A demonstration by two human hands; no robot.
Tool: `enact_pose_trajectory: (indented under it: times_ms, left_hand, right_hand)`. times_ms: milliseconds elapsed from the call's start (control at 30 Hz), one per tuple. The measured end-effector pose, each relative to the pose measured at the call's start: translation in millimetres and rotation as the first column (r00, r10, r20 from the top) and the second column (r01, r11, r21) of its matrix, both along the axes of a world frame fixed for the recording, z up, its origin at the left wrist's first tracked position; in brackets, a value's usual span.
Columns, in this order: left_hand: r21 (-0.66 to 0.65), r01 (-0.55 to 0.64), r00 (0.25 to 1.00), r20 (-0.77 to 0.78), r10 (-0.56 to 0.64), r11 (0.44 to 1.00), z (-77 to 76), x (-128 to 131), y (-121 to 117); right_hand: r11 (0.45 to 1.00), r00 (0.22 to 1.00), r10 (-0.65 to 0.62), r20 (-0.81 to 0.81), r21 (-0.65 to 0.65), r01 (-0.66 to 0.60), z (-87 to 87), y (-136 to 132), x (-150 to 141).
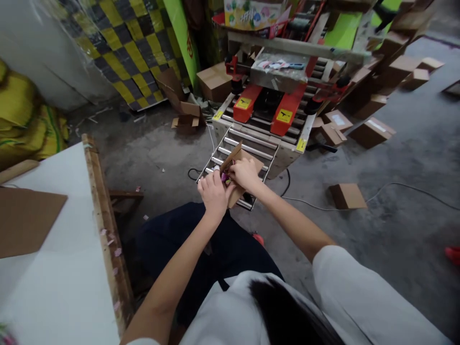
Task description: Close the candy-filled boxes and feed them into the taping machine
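Note:
A small cardboard box (235,196) with raised flaps rests on the short roller conveyor (247,140) before me. My left hand (214,194) is closed on the box's left side, thumb toward its opening. My right hand (245,175) reaches in from the right, with its fingers curled at the opening. What those fingers pinch, if anything, is hidden. Between the hands, a small purple item (225,178) shows inside the box; its kind is too small to tell.
Ahead stands a carton-sealing machine (268,72) with red guides (285,112). Loose cardboard boxes (348,196) lie on the floor to the right, near a cable (312,205). At left, a white table (61,211) with a wooden edge holds flat cardboard (28,220).

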State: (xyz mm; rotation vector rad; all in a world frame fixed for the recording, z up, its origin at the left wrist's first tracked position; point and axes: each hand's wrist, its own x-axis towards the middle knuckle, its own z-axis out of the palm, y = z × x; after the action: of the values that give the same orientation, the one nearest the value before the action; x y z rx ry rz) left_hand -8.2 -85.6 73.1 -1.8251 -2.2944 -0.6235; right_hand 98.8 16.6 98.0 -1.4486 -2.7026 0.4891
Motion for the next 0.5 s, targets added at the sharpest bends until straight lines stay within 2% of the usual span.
enact_pose_trajectory:
  times_ms: [67,133,233,300,400,433,467,500]
  left_hand:
    - [0.048,0.081,0.997,-0.012,-0.08,0.996,-3.3,-4.3,-2.2]
    - [0.105,0.194,0.981,-0.011,-0.194,0.975,-9.1,-8.5,-4.1]
    - [0.207,0.293,0.952,0.031,-0.306,0.933,-17.8,-13.7,-3.6]
    - [0.263,0.293,0.942,0.086,-0.324,0.919,-20.9,-16.2,-1.2]
    - [0.25,0.279,0.941,0.12,-0.315,0.927,-19.8,-16.6,0.6]
    - [0.222,0.275,0.945,0.116,-0.305,0.935,-18.0,-15.7,-0.3]
    - [0.192,0.273,0.949,0.11,-0.297,0.943,-15.5,-14.5,-2.0]
    - [0.163,0.272,0.95,0.108,-0.291,0.948,-12.4,-13.3,-4.4]
  right_hand:
    - [1.0,0.999,-0.021,0.04,-0.001,0.021,2.6,3.8,-6.6]
    - [0.998,0.999,-0.049,0.022,0.026,0.049,-2.7,3.0,-6.1]
    - [0.995,0.985,-0.049,-0.168,0.076,0.062,-19.4,-4.7,7.0]
    - [0.986,0.91,-0.053,-0.412,0.123,0.113,-31.3,-14.5,18.2]
    - [0.921,0.687,-0.142,-0.713,0.159,0.356,-46.4,-36.3,27.8]
    - [0.895,0.637,-0.172,-0.752,0.151,0.42,-50.8,-44.1,28.4]
    - [0.882,0.622,-0.198,-0.757,0.139,0.45,-55.0,-50.9,28.1]
    - [0.887,0.639,-0.218,-0.738,0.123,0.445,-58.8,-56.0,27.5]
